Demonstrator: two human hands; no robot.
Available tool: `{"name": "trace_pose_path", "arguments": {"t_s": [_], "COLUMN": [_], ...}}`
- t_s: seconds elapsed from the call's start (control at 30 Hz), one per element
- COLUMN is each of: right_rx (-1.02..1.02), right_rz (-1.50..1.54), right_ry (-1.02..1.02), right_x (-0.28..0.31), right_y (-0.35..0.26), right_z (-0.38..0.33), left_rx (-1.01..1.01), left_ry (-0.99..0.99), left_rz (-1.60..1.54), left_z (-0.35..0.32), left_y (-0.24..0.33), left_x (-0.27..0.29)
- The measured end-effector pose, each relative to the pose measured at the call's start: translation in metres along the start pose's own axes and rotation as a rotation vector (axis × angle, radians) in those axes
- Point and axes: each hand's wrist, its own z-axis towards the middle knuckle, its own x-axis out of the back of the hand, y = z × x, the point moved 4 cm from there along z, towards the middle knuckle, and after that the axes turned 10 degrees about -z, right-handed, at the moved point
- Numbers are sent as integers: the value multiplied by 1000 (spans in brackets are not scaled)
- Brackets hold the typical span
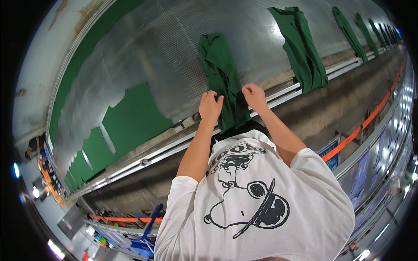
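The green cloth [223,74] lay lengthwise on the metal worktop [174,48], in front of the person, and its near end passed over the metal rail [346,68] toward the white shirt [305,195]. The left hand [211,105] was at the left border of this cloth, with the fingers bent and the thumb on its side nearer to the cloth. The right hand [254,96] was at the right border, its fingers curled inward; whether either hand really pinched the fabric, I could not tell. Farther to the right lay a second green cloth [300,48], well apart, and to the left some flat green sheets [135,113] were spread

In my judgement, the main risk was an uneven pull: if one hand drew more than the other, the cloth could twist and its long folds (already quite wrinkled) could become crooked. Because the near end hung over the rail, a strong pull toward the body could also drag the whole piece off the worktop, or the fabric could catch at the rail
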Motion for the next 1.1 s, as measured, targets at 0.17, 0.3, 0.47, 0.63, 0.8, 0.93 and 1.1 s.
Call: {"name": "trace_pose_path", "arguments": {"t_s": [0.17, 0.3, 0.47, 0.63, 0.8, 0.93, 1.1], "right_rx": [285, 332, -159, -295, -528, -645, -550], "right_rz": [-134, -646, 385, 1103, 1208, 1124, 753], "right_ry": [-25, 2, -318, -355, -509, -595, -447], "right_x": [20, -2, 24, 85, 111, 126, 157], "right_y": [-49, -41, -14, 16, -29, -16, 12], "right_z": [-2, 14, 37, 48, -24, -64, -58], "left_rx": [242, 228, 124, 563, 858, 811, 790], "left_ry": [140, 211, 60, 93, -83, -167, -25], "left_rz": [-461, -480, -101, -1871, -1877, -1817, -1901], "left_z": [8, 11, 13, -8, -71, -118, -160], "left_y": [-42, 4, -8, -20, 28, -1, -25], "left_x": [-12, -11, -19, -16, 26, 29, 40]}}
